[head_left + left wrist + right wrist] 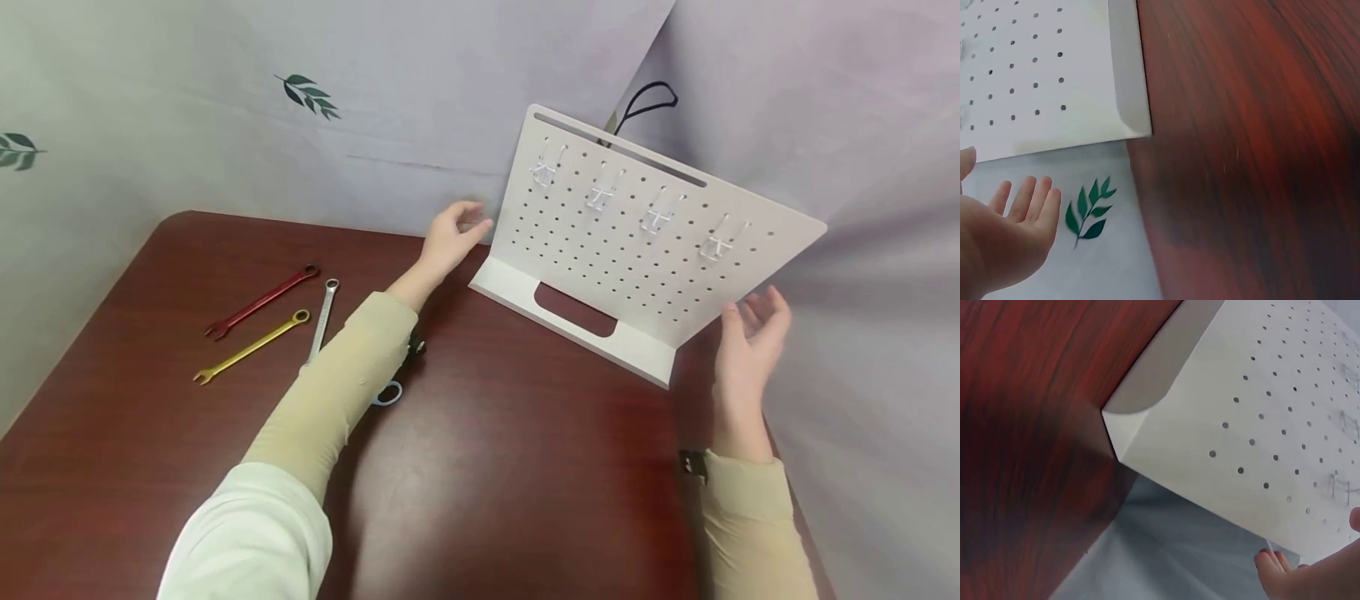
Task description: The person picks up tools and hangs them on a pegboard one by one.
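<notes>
A white pegboard stand (600, 275) stands tilted back on the dark red table, rows of holes across its face and several clear hooks (598, 197) along its upper part. Just off its left edge is my left hand (447, 240), fingers loosely bent with nothing between them; the left wrist view shows the left hand (1013, 234) apart from the board. My right hand (752, 342) is raised beside the right edge, fingers spread. In the right wrist view, the right hand (1310, 575) overlaps the board's edge; whether it touches is unclear.
Left on the table (480, 467) lie a red wrench (262, 302), a yellow wrench (253, 347) and a silver wrench (323, 321). A blue ring-shaped end (388, 393) shows from under my left sleeve. Behind the board are a black cord loop (651, 98) and pale cloth walls (420, 100).
</notes>
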Tool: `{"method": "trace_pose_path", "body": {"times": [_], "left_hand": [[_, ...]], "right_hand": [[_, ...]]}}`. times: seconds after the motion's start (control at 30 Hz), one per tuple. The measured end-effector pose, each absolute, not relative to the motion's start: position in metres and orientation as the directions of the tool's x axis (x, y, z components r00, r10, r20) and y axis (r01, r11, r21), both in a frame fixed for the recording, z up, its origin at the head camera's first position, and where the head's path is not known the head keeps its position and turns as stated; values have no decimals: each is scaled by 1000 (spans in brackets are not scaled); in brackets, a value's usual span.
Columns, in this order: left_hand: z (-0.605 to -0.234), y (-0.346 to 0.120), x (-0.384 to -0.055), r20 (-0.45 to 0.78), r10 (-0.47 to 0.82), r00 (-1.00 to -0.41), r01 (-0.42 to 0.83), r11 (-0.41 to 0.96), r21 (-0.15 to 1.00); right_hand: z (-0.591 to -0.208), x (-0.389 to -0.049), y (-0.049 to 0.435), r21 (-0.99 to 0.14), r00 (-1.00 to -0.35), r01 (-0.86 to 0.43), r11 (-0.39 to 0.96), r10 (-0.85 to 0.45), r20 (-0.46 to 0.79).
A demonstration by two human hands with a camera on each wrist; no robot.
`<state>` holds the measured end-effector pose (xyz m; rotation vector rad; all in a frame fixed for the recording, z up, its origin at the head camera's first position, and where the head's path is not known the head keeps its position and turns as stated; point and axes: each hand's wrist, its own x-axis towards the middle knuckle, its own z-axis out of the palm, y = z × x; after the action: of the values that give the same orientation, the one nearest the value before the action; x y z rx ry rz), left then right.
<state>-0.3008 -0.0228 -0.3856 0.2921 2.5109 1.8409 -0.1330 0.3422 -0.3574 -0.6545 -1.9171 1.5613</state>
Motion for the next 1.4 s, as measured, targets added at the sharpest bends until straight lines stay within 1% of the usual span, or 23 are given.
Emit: {"method": "trace_pose_path", "body": {"times": [0.13,0.37,0.67,0.83,1.03,1.2,1.3,1.4], "left_hand": [[-392,-12,-308,53,142,-988,84,223,971],[-391,7,-316,43,154,-987,73,194,978],[-388,17,-321,22,167,-986,64,248,967],[-388,18,-321,19,186,-982,65,247,967],[-389,19,-321,49,205,-978,100,251,963],[-389,17,-322,76,221,-972,142,298,944],[-389,14,-324,87,226,-970,160,327,931],[-388,8,-324,86,232,-969,161,327,931]], "right_hand": [[-360,-136,341,-992,-738,10,126,670,77],[-362,-137,340,-997,-755,29,72,655,26],[-367,-141,341,-1000,-750,-23,7,661,22],[-367,-144,340,-999,-743,-32,21,668,37],[-367,-147,337,-999,-729,-33,31,683,46],[-366,-150,333,-998,-711,-54,-12,702,30],[-367,-153,330,-998,-718,-69,-12,695,41],[-369,-155,328,-997,-728,-76,2,683,57]]}}
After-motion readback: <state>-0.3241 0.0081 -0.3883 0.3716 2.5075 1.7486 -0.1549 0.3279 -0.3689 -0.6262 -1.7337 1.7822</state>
